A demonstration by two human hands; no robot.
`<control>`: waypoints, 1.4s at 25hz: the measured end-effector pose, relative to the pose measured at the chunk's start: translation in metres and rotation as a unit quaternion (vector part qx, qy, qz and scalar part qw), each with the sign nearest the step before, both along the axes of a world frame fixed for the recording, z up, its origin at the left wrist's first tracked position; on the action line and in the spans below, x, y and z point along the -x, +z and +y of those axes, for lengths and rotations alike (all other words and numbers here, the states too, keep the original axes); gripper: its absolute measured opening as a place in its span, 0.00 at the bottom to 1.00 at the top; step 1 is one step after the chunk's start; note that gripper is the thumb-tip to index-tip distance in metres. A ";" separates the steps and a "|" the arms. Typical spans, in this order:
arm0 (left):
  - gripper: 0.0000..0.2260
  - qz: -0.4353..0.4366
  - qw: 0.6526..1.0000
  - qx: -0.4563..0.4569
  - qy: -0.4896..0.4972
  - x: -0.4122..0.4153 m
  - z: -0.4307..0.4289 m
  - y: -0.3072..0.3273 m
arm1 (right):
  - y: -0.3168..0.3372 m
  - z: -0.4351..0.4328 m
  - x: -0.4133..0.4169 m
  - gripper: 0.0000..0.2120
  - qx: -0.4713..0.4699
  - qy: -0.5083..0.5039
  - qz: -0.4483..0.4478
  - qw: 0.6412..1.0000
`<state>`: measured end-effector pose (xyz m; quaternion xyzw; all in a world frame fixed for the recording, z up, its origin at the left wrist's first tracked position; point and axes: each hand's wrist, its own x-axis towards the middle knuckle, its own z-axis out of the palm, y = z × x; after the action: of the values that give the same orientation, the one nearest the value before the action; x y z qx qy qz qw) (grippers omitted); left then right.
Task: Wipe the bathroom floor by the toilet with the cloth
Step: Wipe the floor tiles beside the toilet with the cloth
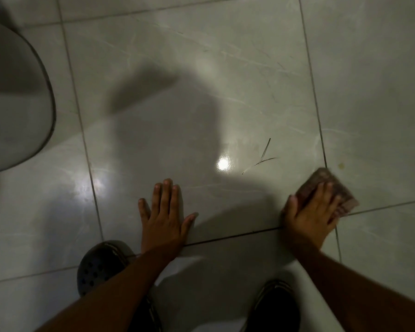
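The floor [201,97] is pale grey glossy tile with dark grout lines. A folded brownish cloth [345,195] lies flat on it at the right, blurred by motion. My right hand [314,212] presses down on the cloth with fingers spread over it. My left hand [164,216] rests flat on the tile, fingers apart, holding nothing. The white toilet base [12,104] curves into view at the left edge, well left of both hands.
A thin dark scratch mark [264,156] and a bright light reflection [223,164] sit on the tile ahead of my right hand. A small yellowish stain [341,165] lies just past the cloth. My dark perforated shoes [98,264] [276,305] are below my forearms.
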<state>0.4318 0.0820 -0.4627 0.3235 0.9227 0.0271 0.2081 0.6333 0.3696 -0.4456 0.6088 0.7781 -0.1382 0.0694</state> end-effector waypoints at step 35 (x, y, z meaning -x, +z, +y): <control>0.40 0.012 1.000 0.008 0.000 0.000 0.002 0.000 | -0.005 -0.065 0.110 0.39 0.000 0.426 0.054 0.903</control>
<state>0.4321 0.0843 -0.4625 0.3225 0.9252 0.0153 0.1994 0.5234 0.3051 -0.4510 0.2108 0.9658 -0.1284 0.0796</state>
